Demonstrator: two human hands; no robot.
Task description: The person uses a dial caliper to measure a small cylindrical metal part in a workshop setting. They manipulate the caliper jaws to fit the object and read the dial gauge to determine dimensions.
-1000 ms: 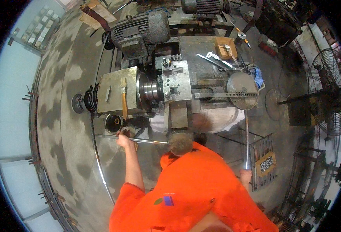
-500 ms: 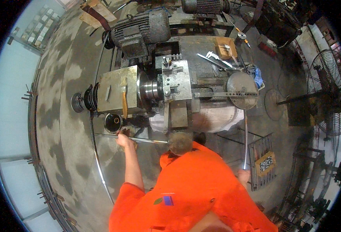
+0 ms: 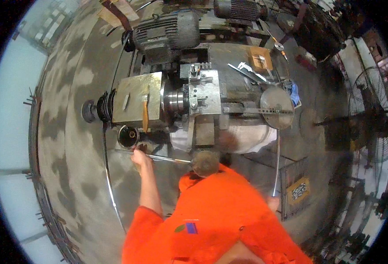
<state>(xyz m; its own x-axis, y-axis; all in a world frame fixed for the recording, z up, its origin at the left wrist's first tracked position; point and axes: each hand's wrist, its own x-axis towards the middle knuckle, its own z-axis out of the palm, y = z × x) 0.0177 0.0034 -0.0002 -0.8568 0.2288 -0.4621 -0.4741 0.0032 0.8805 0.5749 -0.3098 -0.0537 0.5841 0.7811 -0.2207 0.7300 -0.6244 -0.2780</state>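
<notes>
My left hand [image 3: 141, 157] is closed around a straight metal bar [image 3: 170, 159], beside a round black pot [image 3: 128, 137]. The bar's right end reaches a dark round knob or wheel [image 3: 205, 163] just in front of my orange shirt. Low on the right, my right hand [image 3: 272, 203] is at the lower end of a long thin metal rod [image 3: 277, 165], its fingers partly hidden and blurred. That rod runs up toward a flat round disc [image 3: 276, 108]. Beyond my left hand, a brush [image 3: 145, 113] with a wooden handle lies on the machine's metal block [image 3: 134, 99].
A metal tool block [image 3: 205, 92] and shiny spindle [image 3: 174, 101] sit mid-machine. Calipers [image 3: 246, 67] lie near a wooden box [image 3: 261, 59]. Motors [image 3: 170, 33] stand behind. On the right are a rack with a tray of small metal parts [image 3: 298, 191] and a caged fan [image 3: 364, 90].
The view has shifted slightly, moving the machine a little to the right in the picture. My left hand still grips the bar; my right hand is slightly lower and further left.
</notes>
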